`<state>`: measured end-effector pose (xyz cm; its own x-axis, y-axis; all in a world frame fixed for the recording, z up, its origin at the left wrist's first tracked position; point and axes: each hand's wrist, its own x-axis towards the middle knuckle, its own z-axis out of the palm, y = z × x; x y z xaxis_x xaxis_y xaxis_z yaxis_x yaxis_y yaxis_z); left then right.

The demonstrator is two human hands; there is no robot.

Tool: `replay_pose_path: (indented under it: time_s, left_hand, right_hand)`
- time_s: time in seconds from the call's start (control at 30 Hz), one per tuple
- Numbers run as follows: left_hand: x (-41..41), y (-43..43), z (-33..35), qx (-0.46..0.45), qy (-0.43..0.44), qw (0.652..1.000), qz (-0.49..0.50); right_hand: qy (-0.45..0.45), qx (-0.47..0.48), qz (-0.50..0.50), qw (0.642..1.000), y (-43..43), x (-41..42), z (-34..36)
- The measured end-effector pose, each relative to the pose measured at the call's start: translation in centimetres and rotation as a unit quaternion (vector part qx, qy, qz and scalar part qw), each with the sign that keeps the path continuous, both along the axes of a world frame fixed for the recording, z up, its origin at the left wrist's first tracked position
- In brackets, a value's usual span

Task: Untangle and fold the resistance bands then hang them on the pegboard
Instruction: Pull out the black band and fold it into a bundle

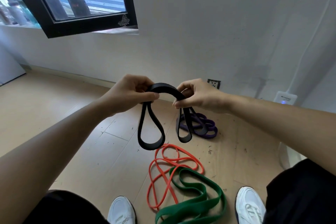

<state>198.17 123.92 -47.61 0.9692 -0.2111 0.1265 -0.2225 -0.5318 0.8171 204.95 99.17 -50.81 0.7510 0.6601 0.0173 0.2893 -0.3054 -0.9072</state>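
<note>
Now mid-fold on the black band (166,89): held up in the air above the floor (72,132), arched between the left hand (131,92) and the right hand (196,96), pinched at either end of the arch between thumb and curled fingers, with nothing else in either grip. Best done by keeping both pinches firm to hold the layers stacked flat, then bringing the two hanging loops together, edges lined up, without letting a twist creep in. Worth checking the right-side loop first, hard to read against the purple band (205,127) behind it. Wide, flat, matte black, seemingly rubbery; drooping in two teardrop loops of roughly equal drop, both clear of the floor. Down below, yet to be dealt with: purple band coiled near the wall, thin orange band (174,160) tangled with the broader green band (196,196) between two white shoes (121,211). No pegboard in view; hanging judged some way off.
</note>
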Motion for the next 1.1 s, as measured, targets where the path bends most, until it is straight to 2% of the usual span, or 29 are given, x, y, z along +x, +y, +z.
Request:
replay_pose_path:
  time_s: [0.13, 0.37, 0.57, 0.73, 0.9, 0.97, 1.1]
  left_hand:
    - [0.1, 0.0, -0.7, 0.061, 0.006, 0.998, 0.011]
    - [0.8, -1.9, -1.1, 0.115, -0.036, 0.993, -0.019]
    - [1.3, -1.8, -1.4, 0.156, -0.006, 0.988, -0.005]
    - [1.4, -2.2, -1.2, 0.119, 0.032, 0.992, 0.002]
    - [1.1, -2.8, -0.1, -0.015, 0.075, 0.997, 0.012]
    - [1.1, -3.3, 0.2, -0.052, 0.092, 0.994, 0.016]
    - [1.5, -4.0, 0.6, -0.064, 0.089, 0.993, 0.037]
  right_hand:
    - [-0.007, 0.057, -0.004, 0.998, -0.2, 0.1, 1.5]
    - [-0.086, -0.004, 0.027, 0.996, 0.4, -0.2, 2.3]
    - [-0.069, 0.021, 0.024, 0.997, -0.5, 0.2, 2.2]
    - [-0.069, 0.025, 0.007, 0.997, -1.9, 1.3, 2.1]
    - [-0.056, -0.001, -0.001, 0.998, -2.7, 1.8, 0.9]
    - [-0.034, -0.004, 0.002, 0.999, -2.5, 1.6, 0.1]
    - [0.031, 0.026, 0.005, 0.999, -1.4, 0.7, -1.1]
